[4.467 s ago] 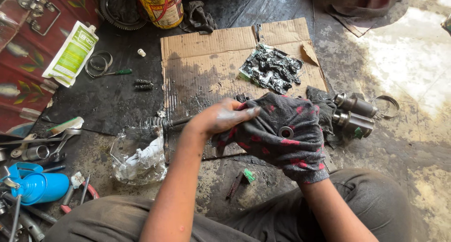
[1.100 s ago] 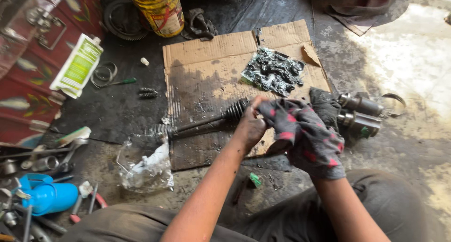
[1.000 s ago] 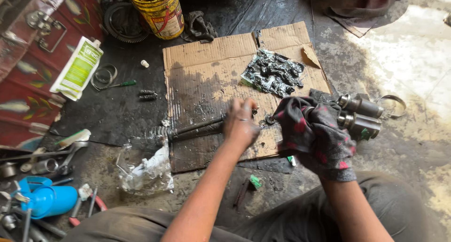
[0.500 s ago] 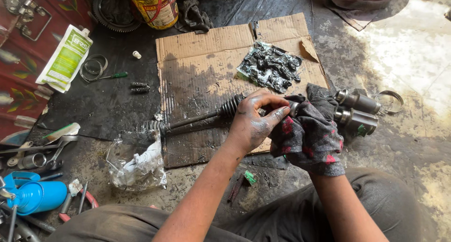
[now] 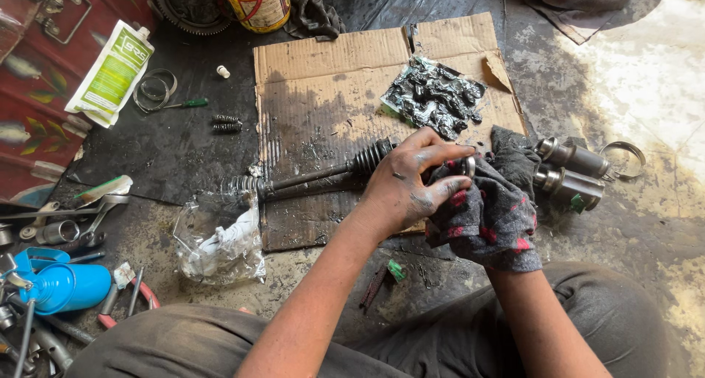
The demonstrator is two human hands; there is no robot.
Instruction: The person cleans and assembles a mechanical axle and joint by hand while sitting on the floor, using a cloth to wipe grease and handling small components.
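Note:
My left hand (image 5: 408, 183), smeared with grease, rests on the end of a drive shaft (image 5: 308, 178) with a ribbed rubber boot (image 5: 371, 156), lying across a greasy cardboard sheet (image 5: 323, 77). Its fingers touch a small metal ring (image 5: 468, 166) at the shaft's end. My right hand is wrapped in a dark rag with red spots (image 5: 488, 213) and grips that same end, so the hand itself is hidden.
Black greasy scraps (image 5: 433, 96) lie on the cardboard. Two metal joint housings (image 5: 569, 171) and a clamp ring (image 5: 626, 158) sit to the right. A crumpled plastic bag (image 5: 219, 240), blue can (image 5: 62, 284), tools (image 5: 81, 216), green-white pouch (image 5: 110, 73) and yellow tin (image 5: 253, 2) lie left.
My left hand has gone from the shaft's middle to its right end, fingers now on the ring. The rag-wrapped right hand has closed in around that end.

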